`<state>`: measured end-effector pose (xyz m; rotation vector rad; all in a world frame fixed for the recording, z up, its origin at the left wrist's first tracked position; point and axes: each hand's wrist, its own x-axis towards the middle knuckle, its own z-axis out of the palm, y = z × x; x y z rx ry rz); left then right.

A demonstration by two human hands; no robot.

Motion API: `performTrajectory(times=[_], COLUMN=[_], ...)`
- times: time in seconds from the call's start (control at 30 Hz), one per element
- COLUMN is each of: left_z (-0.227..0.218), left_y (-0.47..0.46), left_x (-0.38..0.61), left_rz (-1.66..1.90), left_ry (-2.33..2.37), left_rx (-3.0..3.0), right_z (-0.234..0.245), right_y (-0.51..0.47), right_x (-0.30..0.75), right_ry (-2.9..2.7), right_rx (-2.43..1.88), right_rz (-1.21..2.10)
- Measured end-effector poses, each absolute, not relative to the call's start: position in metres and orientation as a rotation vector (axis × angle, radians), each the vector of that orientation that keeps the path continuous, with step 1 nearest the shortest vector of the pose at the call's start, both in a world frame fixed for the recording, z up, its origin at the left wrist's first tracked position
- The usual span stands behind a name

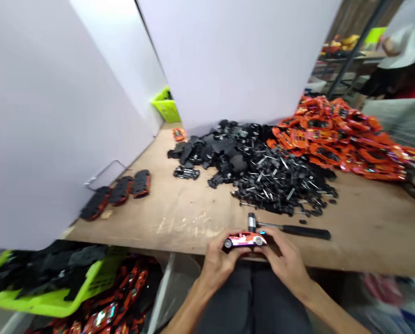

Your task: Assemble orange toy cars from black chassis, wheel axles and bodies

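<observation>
- Btm ctr of frame: dark trousers [252, 297], below table edge.
- Lower ctr: L hand [221, 260], thumb & fingers closed on L end of toy car [244, 239].
- Just R of there: R hand [286, 257], thumb & fingers likewise closed on R end.
- Toy car at lower ctr: orange-red w/ strong glare, held level between both hands at table's front edge, side-on, 2 wheels visible.
- Lower L corner: yellow-green basket [73, 301] w/ black parts inside; orange car bodies [103, 317] heaped lower, beside it.
- Just beyond toy car: hammer [306, 231] on wooden table [179, 218], black handle pointing R.
- Mid L: 3 car assemblies [120, 190] in a row, black side up, orange edges.
- Mid ctr: 1 black chassis [186, 173], just apart from pile of black pcs [228, 148]; wheel axles [280, 181] heaped R of that.
- Mid R: big pile of orange shells [332, 139], shiny.
- Upper ctr-L: 1 lone orange shell [178, 134], nr green bin [167, 110].
- Top ctr: white panel [245, 55].
- Upper R corner: blurred co-worker [398, 55], white top.
</observation>
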<state>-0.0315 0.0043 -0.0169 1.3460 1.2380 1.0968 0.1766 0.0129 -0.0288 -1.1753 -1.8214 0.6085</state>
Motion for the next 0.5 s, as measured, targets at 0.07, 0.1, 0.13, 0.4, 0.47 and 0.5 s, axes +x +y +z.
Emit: performTrajectory(times=[0.07,0.1,0.13,0.4,0.47,0.5], left_z=[-0.009,-0.005,-0.001,0.011,0.017,0.020], left_y=[0.015,0.023,0.032,0.117,0.131,0.140], left_x=[-0.052,-0.069,-0.091,-0.248,-0.254,-0.253], left_rz=[1.129,1.178,1.245,1.225,1.249,1.233], left_ry=[1.368,1.499,1.681,2.840,2.926,2.923], left_rx=[1.318,1.299,1.271,1.289,1.256,1.275], right_z=[-0.025,-0.022,-0.020,-0.009,-0.011,-0.012], right_y=[0.016,0.016,0.017,0.011,0.012,0.014], right_x=[0.184,0.188,0.193,0.211,0.212,0.214], right_ry=[-1.840,-1.840,-1.829,-1.770,-1.780,-1.783], right_rx=[-1.237,-1.263,-1.290,-1.394,-1.385,-1.391], right_rz=[0.602,0.583,0.557,0.501,0.449,0.424])
